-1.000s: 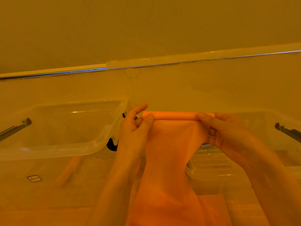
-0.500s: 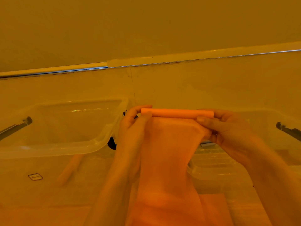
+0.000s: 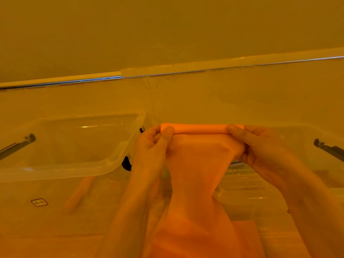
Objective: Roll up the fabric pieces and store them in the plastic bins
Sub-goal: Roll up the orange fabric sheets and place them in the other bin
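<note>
Head view: roll [image 3: 202,129] lies crosswise, one end pinched in each hand, left hand [image 3: 151,146], right hand [image 3: 260,146]; unrolled fabric [image 3: 197,183] hangs toward the person; left bin [image 3: 119,155] nearer.

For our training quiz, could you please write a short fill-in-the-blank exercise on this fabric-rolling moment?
1. Both hands hold the rolled top of the orange ____.
2. The left hand grips the roll's ____ end.
3. The unrolled fabric hangs ____ the roll.
4. The clear bin beside the left hand is made of ____.

Missing words: fabric; left; below; plastic
</note>
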`<state>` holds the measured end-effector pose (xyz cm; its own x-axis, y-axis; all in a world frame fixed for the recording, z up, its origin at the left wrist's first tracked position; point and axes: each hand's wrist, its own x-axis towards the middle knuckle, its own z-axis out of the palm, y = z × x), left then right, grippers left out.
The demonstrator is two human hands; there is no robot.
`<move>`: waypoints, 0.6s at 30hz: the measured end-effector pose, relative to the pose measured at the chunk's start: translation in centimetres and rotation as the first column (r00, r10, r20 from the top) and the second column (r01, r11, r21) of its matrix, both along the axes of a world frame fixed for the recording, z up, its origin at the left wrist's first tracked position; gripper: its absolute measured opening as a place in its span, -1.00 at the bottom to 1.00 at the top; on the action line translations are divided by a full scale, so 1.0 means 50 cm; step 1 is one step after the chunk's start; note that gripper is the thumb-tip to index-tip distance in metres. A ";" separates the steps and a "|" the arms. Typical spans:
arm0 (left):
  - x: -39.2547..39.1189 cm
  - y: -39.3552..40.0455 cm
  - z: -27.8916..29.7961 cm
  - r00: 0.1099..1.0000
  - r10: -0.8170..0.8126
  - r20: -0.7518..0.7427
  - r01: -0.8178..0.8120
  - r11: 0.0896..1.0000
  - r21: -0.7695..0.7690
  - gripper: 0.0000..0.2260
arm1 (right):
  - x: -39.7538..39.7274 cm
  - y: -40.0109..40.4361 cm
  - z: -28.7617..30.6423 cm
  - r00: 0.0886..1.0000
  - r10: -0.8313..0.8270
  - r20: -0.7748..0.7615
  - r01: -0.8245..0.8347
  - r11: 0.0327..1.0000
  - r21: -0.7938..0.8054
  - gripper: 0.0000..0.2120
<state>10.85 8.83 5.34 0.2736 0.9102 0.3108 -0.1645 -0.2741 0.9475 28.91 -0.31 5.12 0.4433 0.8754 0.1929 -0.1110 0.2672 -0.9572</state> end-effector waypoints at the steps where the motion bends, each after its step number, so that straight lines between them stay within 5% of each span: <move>1: 0.000 -0.001 0.000 1.000 -0.006 0.012 0.006 1.000 0.003 -0.87 | 0.001 0.001 -0.001 1.000 -0.003 -0.009 0.003 1.000 0.001 -0.42; 9: 0.001 -0.010 0.010 1.000 -0.023 0.018 0.024 0.997 -0.068 -0.85 | -0.009 -0.007 0.007 0.997 0.056 -0.062 -0.055 0.998 0.013 -0.66; 18: 0.001 -0.008 0.007 1.000 -0.013 -0.005 0.013 0.999 -0.053 -0.89 | -0.015 -0.003 0.008 0.996 0.020 -0.092 -0.022 0.999 -0.023 -0.69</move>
